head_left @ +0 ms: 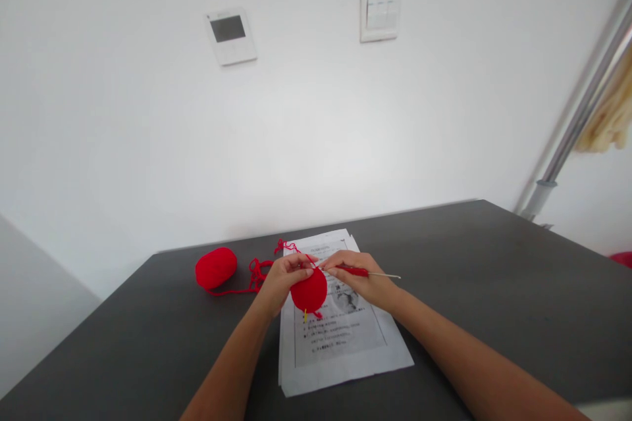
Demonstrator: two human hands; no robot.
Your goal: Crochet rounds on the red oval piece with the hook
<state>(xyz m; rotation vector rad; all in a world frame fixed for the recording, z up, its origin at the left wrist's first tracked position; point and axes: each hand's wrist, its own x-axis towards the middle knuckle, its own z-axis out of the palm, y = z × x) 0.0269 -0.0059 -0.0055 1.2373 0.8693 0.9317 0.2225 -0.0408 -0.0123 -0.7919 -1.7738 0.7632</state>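
Note:
A round red crocheted piece hangs from my left hand, pinched at its top edge between thumb and fingers. A small yellow marker and a short red tail show at its lower edge. My right hand is closed on a crochet hook with a red grip; its metal end points out to the right, and the end at the stitches is hidden by the fingers. Both hands nearly meet at the top of the piece. Red yarn runs from there over my left fingers.
Printed sheets lie under the hands on the dark table. A red yarn ball sits at the left, with loose tangled yarn beside it. Behind stands a white wall with a screen panel and a switch.

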